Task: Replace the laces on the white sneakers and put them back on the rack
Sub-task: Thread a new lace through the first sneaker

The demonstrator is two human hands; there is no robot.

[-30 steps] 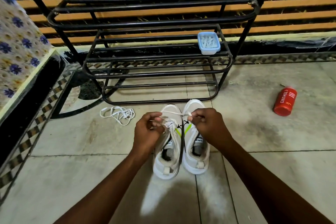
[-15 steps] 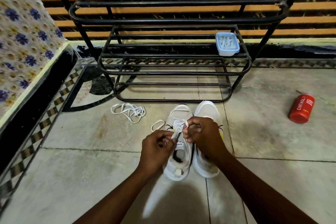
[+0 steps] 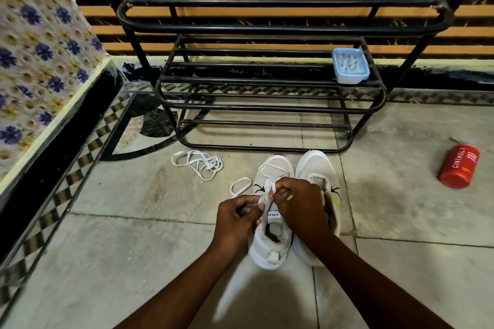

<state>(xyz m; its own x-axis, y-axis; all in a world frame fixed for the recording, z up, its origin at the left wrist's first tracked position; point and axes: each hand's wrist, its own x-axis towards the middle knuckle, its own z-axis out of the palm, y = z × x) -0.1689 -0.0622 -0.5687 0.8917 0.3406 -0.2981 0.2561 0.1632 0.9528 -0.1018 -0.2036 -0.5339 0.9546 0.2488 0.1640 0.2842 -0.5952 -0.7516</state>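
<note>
Sneakers (image 3: 316,167) — toes toward rack (image 3: 267,107); left hand (image 3: 235,220), right hand (image 3: 303,209) pinch lace (image 3: 269,186) (left shoe (image 3: 271,251)).

White sneakers (image 3: 316,168) upright, touching, toes toward black rack (image 3: 267,28). Left sneaker (image 3: 270,248): white lace (image 3: 270,185) apparently part-threaded, loop trailing left. Loose lace (image 3: 199,163) tangled on floor nearby.

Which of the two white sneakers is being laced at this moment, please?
The left sneaker: the left hand and right hand both pinch the lace above its tongue. The right sneaker just stands beside it.
</note>
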